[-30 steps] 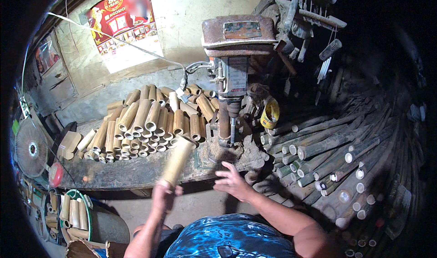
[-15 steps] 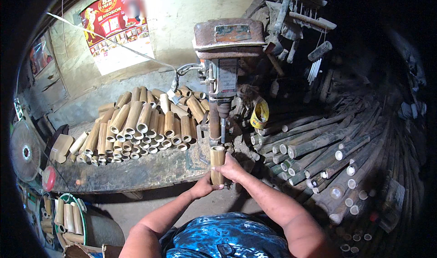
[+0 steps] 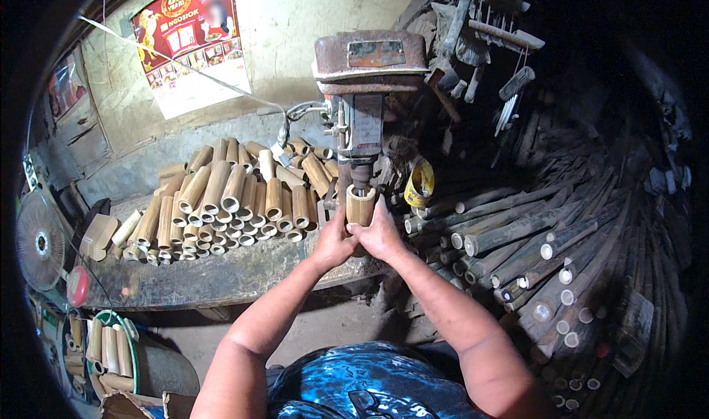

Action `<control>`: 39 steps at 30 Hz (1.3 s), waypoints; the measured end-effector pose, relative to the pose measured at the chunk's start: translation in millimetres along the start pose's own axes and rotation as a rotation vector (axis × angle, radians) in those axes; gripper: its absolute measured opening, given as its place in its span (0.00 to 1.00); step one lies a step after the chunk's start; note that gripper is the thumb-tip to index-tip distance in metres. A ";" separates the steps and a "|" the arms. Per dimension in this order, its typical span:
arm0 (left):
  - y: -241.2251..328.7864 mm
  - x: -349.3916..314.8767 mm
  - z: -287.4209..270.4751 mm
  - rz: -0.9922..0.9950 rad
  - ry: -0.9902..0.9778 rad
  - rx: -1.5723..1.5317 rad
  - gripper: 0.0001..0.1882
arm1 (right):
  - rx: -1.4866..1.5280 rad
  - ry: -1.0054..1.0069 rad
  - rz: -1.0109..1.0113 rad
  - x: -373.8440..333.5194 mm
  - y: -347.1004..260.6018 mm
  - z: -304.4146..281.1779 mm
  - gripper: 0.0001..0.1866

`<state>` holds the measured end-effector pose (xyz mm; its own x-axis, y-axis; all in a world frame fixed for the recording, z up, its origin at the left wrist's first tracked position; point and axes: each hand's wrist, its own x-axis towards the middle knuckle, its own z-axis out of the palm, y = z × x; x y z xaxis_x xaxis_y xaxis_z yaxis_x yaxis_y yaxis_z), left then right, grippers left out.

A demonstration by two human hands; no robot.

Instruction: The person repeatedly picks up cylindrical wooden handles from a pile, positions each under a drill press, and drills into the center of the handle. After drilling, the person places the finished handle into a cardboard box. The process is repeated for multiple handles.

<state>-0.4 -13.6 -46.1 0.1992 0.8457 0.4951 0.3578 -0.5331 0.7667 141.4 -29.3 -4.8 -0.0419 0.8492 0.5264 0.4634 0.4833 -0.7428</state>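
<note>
To my left a heap of cut bamboo tubes covers the workbench, long bamboo poles stack right, a fan stands beyond.

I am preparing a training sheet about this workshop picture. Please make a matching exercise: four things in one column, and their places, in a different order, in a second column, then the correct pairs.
Things:
1. bamboo tube
2. stack of cut bamboo tubes
3. long bamboo poles
4. fan

Places:
A. piled at the person's right, cut ends toward the camera
B. at the far left edge of the bench
C. upright under the drill press, held by the left hand and right hand
D. lying on the bench, left of the drill press

Pairs: 1-C, 2-D, 3-A, 4-B
</note>
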 end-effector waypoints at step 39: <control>-26.2 13.7 -0.1 -0.025 -0.048 -0.085 0.38 | -0.105 0.038 0.122 14.1 24.4 33.8 0.48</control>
<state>-7.2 11.9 -59.4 0.2349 0.8581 0.4566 0.2848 -0.5099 0.8117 122.2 1.6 -29.5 0.0534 0.8905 0.4518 0.5529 0.3503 -0.7560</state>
